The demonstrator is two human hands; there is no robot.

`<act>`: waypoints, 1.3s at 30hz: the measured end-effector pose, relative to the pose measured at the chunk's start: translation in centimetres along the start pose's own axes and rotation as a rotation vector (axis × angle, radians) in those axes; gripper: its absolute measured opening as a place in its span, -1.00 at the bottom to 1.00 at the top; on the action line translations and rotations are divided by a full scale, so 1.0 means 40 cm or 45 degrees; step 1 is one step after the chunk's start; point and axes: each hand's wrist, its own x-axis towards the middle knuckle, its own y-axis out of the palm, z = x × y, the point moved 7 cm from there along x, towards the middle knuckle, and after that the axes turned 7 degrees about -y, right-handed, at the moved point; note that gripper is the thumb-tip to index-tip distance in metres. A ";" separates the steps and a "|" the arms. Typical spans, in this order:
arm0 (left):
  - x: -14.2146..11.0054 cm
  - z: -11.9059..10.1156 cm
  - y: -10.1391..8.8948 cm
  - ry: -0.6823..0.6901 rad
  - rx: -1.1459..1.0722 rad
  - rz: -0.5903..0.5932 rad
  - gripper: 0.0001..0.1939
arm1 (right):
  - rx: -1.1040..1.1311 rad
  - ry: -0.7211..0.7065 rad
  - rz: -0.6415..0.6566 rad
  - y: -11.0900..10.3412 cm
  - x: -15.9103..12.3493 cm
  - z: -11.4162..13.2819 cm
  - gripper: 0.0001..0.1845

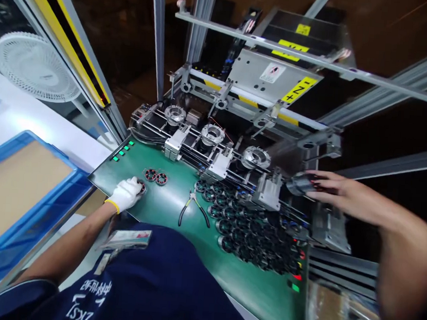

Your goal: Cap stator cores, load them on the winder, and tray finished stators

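Note:
My left hand (124,195), in a white glove with a yellow cuff, is closed around a ring-shaped motor stator (142,188) near the left edge of the green bench. Most of that stator is hidden under the glove. Two more stators (156,176) with red windings lie just beyond it. My bare right hand (337,189) reaches to the far right fixture (298,184), its fingers curled round a dark stator (319,181) with some red on it. This part is blurred, and I cannot tell how far it sits in the fixture.
Three silvery ring fixtures (213,135) line the machine at the back. Green-and-yellow-handled cutting pliers (193,197) lie mid-bench (174,196). Many dark stators (252,231) crowd the bench's right half. A blue-rimmed tray (69,181) and white fan (37,67) stand left; metal posts frame the machine.

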 end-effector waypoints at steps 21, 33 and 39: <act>0.133 -0.144 -0.112 0.398 -0.034 -0.474 -0.29 | 0.062 0.178 -0.045 0.699 -0.131 0.675 -0.65; 0.028 -0.075 -0.119 0.610 -0.117 -0.618 -0.30 | 0.097 0.869 -0.350 0.618 -0.487 0.435 -0.89; -0.100 -0.200 -0.234 0.724 -0.306 -0.426 -0.21 | 0.428 0.692 -0.395 0.519 -0.357 0.553 -0.82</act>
